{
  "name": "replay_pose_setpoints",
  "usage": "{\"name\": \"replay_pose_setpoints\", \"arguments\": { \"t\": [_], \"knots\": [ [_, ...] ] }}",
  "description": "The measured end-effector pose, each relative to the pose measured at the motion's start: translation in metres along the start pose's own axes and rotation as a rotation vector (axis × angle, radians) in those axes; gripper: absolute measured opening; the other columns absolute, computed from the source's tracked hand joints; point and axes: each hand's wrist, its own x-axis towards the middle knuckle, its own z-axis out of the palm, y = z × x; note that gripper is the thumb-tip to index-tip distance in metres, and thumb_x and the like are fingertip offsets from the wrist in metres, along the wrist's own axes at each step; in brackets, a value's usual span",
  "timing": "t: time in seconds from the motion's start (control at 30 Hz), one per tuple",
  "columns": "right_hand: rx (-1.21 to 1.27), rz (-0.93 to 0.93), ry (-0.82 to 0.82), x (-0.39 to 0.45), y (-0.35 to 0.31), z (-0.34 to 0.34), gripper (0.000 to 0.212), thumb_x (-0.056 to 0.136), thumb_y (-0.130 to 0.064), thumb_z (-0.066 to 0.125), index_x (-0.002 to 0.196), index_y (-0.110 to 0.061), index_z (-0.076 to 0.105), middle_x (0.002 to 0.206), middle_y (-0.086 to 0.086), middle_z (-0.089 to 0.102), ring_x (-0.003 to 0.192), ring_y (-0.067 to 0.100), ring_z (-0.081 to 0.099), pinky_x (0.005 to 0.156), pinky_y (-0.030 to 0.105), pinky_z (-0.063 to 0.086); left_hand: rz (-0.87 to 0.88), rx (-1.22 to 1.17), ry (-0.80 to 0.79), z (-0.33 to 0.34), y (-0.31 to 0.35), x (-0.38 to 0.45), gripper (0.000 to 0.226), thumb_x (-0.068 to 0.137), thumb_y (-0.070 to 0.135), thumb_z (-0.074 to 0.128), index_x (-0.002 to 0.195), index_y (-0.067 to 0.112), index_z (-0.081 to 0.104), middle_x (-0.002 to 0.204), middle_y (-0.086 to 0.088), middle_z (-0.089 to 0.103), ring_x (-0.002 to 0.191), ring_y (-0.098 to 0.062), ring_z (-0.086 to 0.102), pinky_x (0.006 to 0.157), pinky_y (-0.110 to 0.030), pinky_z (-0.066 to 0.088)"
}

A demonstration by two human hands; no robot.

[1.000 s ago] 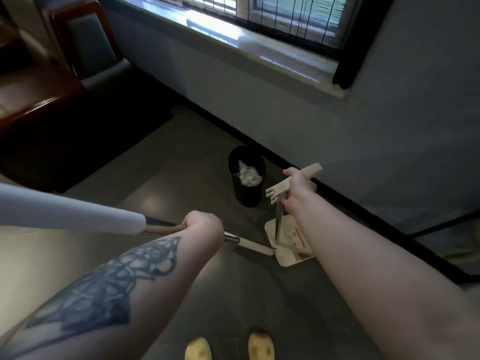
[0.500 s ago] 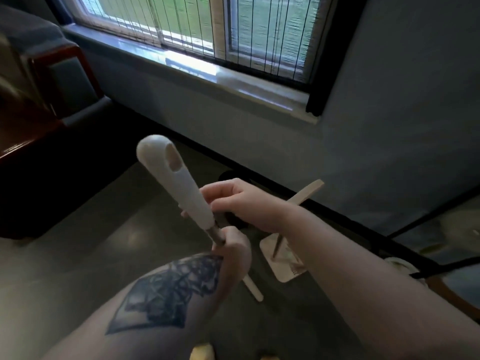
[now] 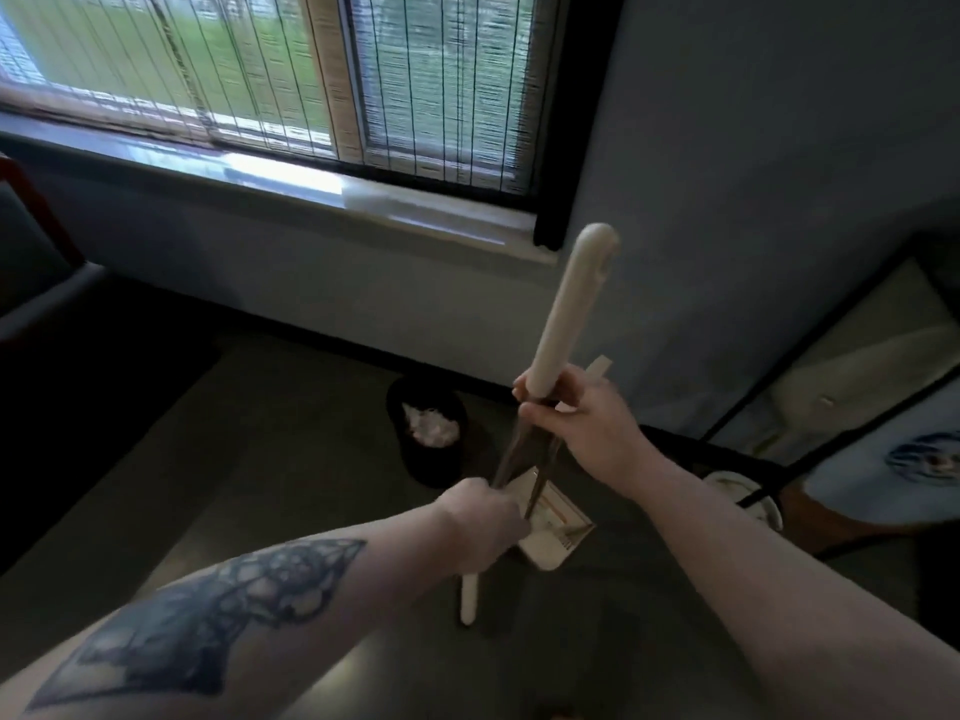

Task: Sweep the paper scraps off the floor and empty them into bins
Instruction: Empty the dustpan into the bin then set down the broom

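The broom (image 3: 574, 309) stands nearly upright in front of me, its cream handle pointing up toward the window. My right hand (image 3: 582, 418) grips it at the base of the cream grip, together with the thin dustpan handle. My left hand (image 3: 485, 522) grips the broom's metal shaft lower down. The cream dustpan (image 3: 558, 522) sits on the floor below my hands. A black bin (image 3: 428, 439) holding white paper scraps (image 3: 431, 426) stands by the wall just left of the broom.
A window with blinds (image 3: 291, 80) and a sill (image 3: 291, 184) runs along the far wall. Dark furniture (image 3: 62, 366) fills the left side. A black-framed rack with pale items (image 3: 852, 387) stands at the right, with a white plate-like thing (image 3: 748, 496) at its foot.
The broom has swung from lying across me to nearly upright. My right hand moved from the dustpan handle alone to holding both handles. The view tilted up toward the window.
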Motion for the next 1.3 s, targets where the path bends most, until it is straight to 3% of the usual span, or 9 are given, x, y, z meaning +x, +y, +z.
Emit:
{"name": "replay_pose_setpoints", "arguments": {
  "t": [0.1,0.23,0.43,0.6,0.7,0.8,0.97,1.13,1.3],
  "knots": [
    [-0.028,0.009,0.170,-0.010,0.013,-0.016,0.019,0.087,-0.004,0.067,0.104,-0.012,0.065,0.100,0.003,0.068,0.098,0.009,0.065,0.090,0.025,0.053,-0.124,-0.294,-0.082,0.007,-0.026,-0.013,0.030,0.097,0.018,0.045,0.120,0.022,0.063,0.118,-0.001,0.066,0.105,-0.026,0.064,0.088,-0.041,0.053],
    [-0.029,0.026,0.244,-0.014,0.021,-0.042,0.016,0.087,-0.005,0.067,0.102,-0.010,0.065,0.099,0.005,0.068,0.093,0.005,0.065,0.082,0.013,0.051,-0.413,-0.699,0.144,-0.015,-0.061,0.010,0.034,0.100,0.018,0.045,0.127,0.026,0.064,0.132,0.002,0.060,0.122,-0.024,0.057,0.098,-0.032,0.048],
    [-0.065,0.022,0.252,-0.002,0.033,-0.082,0.017,0.090,-0.011,0.064,0.104,-0.021,0.063,0.098,-0.005,0.069,0.095,0.002,0.065,0.082,0.014,0.050,-0.514,-1.243,0.393,-0.081,-0.056,0.097,0.030,0.097,0.019,0.060,0.124,0.007,0.065,0.122,-0.009,0.066,0.115,-0.027,0.061,0.098,-0.035,0.050],
    [-0.039,0.018,0.160,0.016,0.042,-0.116,0.024,0.093,-0.010,0.061,0.114,-0.021,0.059,0.100,-0.008,0.069,0.098,-0.002,0.064,0.086,0.014,0.050,-0.629,-1.515,0.278,-0.096,-0.040,0.156,0.053,0.098,0.033,0.062,0.143,0.008,0.048,0.134,-0.010,0.058,0.119,-0.023,0.057,0.084,-0.027,0.041],
    [0.008,0.018,0.095,0.027,0.049,-0.135,0.027,0.094,-0.009,0.059,0.118,-0.021,0.055,0.102,-0.008,0.069,0.102,-0.002,0.064,0.090,0.016,0.051,-0.604,-1.540,0.152,-0.085,-0.039,0.188,0.049,0.095,0.049,0.058,0.130,0.015,0.057,0.120,-0.007,0.064,0.108,-0.022,0.060,0.087,-0.034,0.047],
    [0.034,0.013,0.036,0.033,0.056,-0.150,0.028,0.095,-0.008,0.058,0.120,-0.018,0.053,0.103,-0.006,0.069,0.106,0.002,0.064,0.093,0.019,0.051,-0.580,-1.510,0.064,-0.065,-0.036,0.213,0.049,0.090,0.047,0.062,0.128,0.015,0.059,0.114,-0.008,0.065,0.103,-0.023,0.063,0.095,-0.042,0.052],
    [0.028,0.021,0.016,0.043,0.067,-0.180,0.025,0.092,-0.009,0.061,0.109,-0.026,0.058,0.096,-0.005,0.068,0.100,0.007,0.066,0.093,0.026,0.052,-0.675,-1.443,0.034,-0.063,-0.031,0.235,0.038,0.098,0.025,0.059,0.132,0.010,0.055,0.106,-0.007,0.059,0.094,-0.024,0.061,0.071,-0.029,0.045],
    [0.011,0.045,0.026,0.059,0.068,-0.205,0.024,0.092,-0.009,0.062,0.113,-0.018,0.059,0.099,-0.002,0.071,0.099,0.004,0.066,0.088,0.016,0.051,-0.701,-1.656,0.190,-0.085,-0.041,0.267,0.040,0.099,0.032,0.057,0.134,0.012,0.052,0.117,-0.010,0.061,0.093,-0.021,0.058,0.071,-0.031,0.046],
    [-0.009,0.078,0.021,0.080,0.065,-0.212,0.027,0.091,-0.011,0.063,0.113,-0.027,0.061,0.108,-0.008,0.068,0.108,0.002,0.063,0.098,0.024,0.049,-0.613,-1.908,0.051,-0.079,-0.046,0.286,0.026,0.100,0.025,0.052,0.120,0.009,0.058,0.112,-0.014,0.064,0.094,-0.027,0.063,0.083,-0.041,0.052]
  ]
}}
